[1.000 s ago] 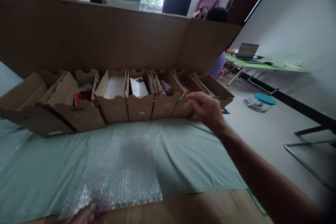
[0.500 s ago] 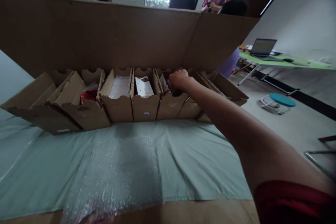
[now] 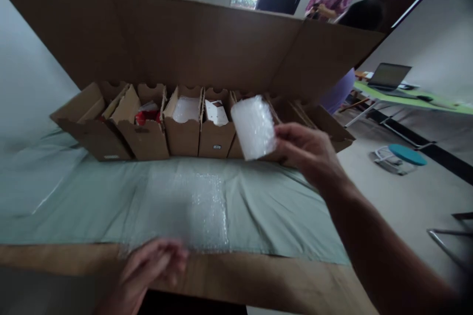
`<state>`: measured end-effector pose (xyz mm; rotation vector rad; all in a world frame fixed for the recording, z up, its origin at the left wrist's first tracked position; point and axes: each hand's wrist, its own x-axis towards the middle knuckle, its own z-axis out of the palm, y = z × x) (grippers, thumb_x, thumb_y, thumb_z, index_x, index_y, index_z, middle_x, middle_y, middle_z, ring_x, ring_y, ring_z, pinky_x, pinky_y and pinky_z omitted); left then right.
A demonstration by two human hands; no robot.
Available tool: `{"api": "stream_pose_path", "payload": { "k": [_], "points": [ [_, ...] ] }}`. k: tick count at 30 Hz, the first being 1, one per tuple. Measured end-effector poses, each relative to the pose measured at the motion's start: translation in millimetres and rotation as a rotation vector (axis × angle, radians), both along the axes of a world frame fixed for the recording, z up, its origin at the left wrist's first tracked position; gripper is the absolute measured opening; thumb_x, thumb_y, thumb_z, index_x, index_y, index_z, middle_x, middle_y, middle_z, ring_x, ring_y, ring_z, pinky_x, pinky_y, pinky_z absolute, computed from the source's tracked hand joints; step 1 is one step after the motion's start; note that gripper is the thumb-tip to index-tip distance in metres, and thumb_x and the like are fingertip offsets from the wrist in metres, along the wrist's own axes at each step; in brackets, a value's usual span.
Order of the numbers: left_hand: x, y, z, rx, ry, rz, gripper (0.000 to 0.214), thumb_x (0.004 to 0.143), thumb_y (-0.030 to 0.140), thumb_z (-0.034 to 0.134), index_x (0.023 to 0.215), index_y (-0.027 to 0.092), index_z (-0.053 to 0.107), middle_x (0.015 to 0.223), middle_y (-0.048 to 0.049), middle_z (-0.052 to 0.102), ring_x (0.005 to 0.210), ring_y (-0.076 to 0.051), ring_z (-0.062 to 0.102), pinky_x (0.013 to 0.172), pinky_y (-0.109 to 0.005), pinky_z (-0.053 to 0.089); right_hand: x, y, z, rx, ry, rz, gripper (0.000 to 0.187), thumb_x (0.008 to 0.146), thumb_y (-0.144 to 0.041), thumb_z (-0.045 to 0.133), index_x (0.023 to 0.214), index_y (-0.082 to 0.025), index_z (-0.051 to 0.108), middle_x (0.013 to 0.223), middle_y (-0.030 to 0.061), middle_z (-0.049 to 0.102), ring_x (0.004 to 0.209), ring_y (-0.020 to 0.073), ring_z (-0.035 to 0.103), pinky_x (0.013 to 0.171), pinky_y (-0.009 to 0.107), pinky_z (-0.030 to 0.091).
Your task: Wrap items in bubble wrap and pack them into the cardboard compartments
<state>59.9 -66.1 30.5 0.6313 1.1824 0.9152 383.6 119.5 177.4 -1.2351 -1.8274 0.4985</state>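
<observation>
My right hand [image 3: 305, 150] pinches the right edge of a small white bubble wrap piece [image 3: 254, 128], held up in front of the cardboard bins. Whether anything is inside the wrap I cannot tell. My left hand [image 3: 155, 263] is low at the table's front edge, somewhat blurred, its fingers loosely stretched with nothing seen in them. Just beyond it a large clear bubble wrap sheet [image 3: 185, 209] lies flat on the green cloth [image 3: 269, 206]. Whether the left fingertips touch the sheet is unclear.
A row of open cardboard bins [image 3: 183, 138] stands behind the sheet; some hold white or red items. Tall cardboard [image 3: 207, 42] rises behind them. A person [image 3: 330, 0] stands beyond. To the right are a green table [image 3: 424, 101] with a laptop [image 3: 389, 78] and a blue stool [image 3: 406, 154].
My right hand has come up out of a right-of-centre bin and back towards me, now with the small bubble wrap piece. My left hand has come out from under the large sheet, which lies flatter.
</observation>
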Motion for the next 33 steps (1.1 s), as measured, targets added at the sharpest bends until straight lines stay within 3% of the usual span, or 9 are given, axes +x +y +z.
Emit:
{"api": "stream_pose_path", "payload": {
  "k": [5, 9, 11, 13, 15, 19, 24, 28, 33],
  "points": [
    [56.3, 52.1, 30.7, 0.251, -0.215, -0.007, 0.083, 0.074, 0.054, 0.085, 0.143, 0.019, 0.055, 0.14, -0.0193, 0.061, 0.127, -0.037, 0.058, 0.089, -0.042, 0.056, -43.3, -61.4, -89.1, -0.24, 0.348, 0.206, 0.021, 0.09, -0.041, 0.069, 0.1, -0.024, 0.073, 0.094, 0.0037, 0.077, 0.083, 0.0204, 0.07, 0.074, 0.033, 0.054],
    [68.7, 56.6, 28.0, 0.286, -0.217, 0.103, 0.103, 0.07, 0.056, 0.088, 0.152, 0.021, 0.038, 0.147, -0.0189, 0.053, 0.132, -0.037, 0.054, 0.094, -0.042, 0.052, -70.1, -81.1, -125.1, 0.06, 0.083, 0.115, 0.012, 0.093, -0.028, 0.066, 0.103, -0.024, 0.072, 0.086, 0.0028, 0.075, 0.077, 0.02, 0.069, 0.077, 0.037, 0.051],
    [69.7, 52.8, 22.4, 0.29, -0.214, 0.161, 0.096, 0.072, 0.054, 0.088, 0.149, 0.02, 0.042, 0.141, -0.0173, 0.058, 0.129, -0.034, 0.057, 0.096, -0.04, 0.05, -78.8, -89.6, -129.7, 0.206, -0.056, 0.16, 0.011, 0.093, -0.021, 0.066, 0.102, -0.024, 0.073, 0.085, 0.003, 0.075, 0.077, 0.021, 0.069, 0.078, 0.04, 0.049],
    [69.7, 50.7, 15.5, 0.282, -0.22, 0.209, 0.081, 0.075, 0.05, 0.087, 0.14, 0.018, 0.05, 0.128, -0.0139, 0.067, 0.122, -0.03, 0.062, 0.097, -0.038, 0.048, -83.9, -97.6, -129.6, 0.187, -0.078, 0.269, 0.012, 0.095, -0.022, 0.065, 0.102, -0.027, 0.073, 0.086, 0.003, 0.076, 0.079, 0.0227, 0.07, 0.077, 0.042, 0.05],
    [69.1, 51.4, 8.4, 0.252, -0.223, 0.278, 0.068, 0.075, 0.043, 0.088, 0.131, 0.018, 0.059, 0.117, -0.0098, 0.073, 0.113, -0.026, 0.066, 0.098, -0.035, 0.047, -84.8, -102.5, -129.2, 0.02, 0.014, 0.309, 0.013, 0.096, -0.027, 0.065, 0.105, -0.031, 0.072, 0.088, 0.0022, 0.075, 0.081, 0.0235, 0.069, 0.077, 0.043, 0.052],
    [63.4, 57.1, -1.2, 0.108, -0.276, 0.404, 0.051, 0.064, 0.036, 0.094, 0.105, 0.015, 0.072, 0.097, -0.005, 0.077, 0.09, -0.021, 0.071, 0.088, -0.032, 0.051, -75.9, -97.5, -139.7, -0.326, 0.395, 0.145, 0.017, 0.093, -0.041, 0.068, 0.108, -0.033, 0.071, 0.086, 0.0008, 0.068, 0.077, 0.0217, 0.065, 0.07, 0.037, 0.055],
    [51.8, 60.3, 1.3, -0.008, -0.331, 0.418, 0.041, 0.054, 0.031, 0.097, 0.083, 0.015, 0.074, 0.078, -0.0004, 0.075, 0.071, -0.017, 0.071, 0.072, -0.03, 0.056, -60.0, -88.8, -159.2, -0.445, 0.411, 0.039, 0.027, 0.093, -0.052, 0.066, 0.11, -0.032, 0.073, 0.098, 0.0025, 0.071, 0.091, 0.0235, 0.067, 0.086, 0.041, 0.056],
    [49.8, 58.6, 5.8, -0.006, -0.372, 0.341, 0.035, 0.054, 0.03, 0.096, 0.079, 0.015, 0.075, 0.075, -0.0005, 0.076, 0.067, -0.017, 0.071, 0.069, -0.03, 0.057, -53.9, -91.7, -161.1, -0.404, 0.377, 0.093, 0.051, 0.096, -0.066, 0.056, 0.135, -0.033, 0.064, 0.141, 0.0075, 0.064, 0.131, 0.0312, 0.058, 0.11, 0.052, 0.047],
    [50.5, 55.1, 4.8, 0.025, -0.44, 0.207, 0.029, 0.059, 0.031, 0.09, 0.082, 0.018, 0.078, 0.075, -0.0012, 0.076, 0.071, -0.022, 0.074, 0.074, -0.036, 0.059, -51.0, -91.3, -164.7, -0.421, 0.334, 0.148, 0.101, 0.076, -0.076, 0.074, 0.159, -0.034, 0.036, 0.162, 0.0136, 0.043, 0.15, 0.0378, 0.039, 0.117, 0.063, 0.037]
  ]
}}
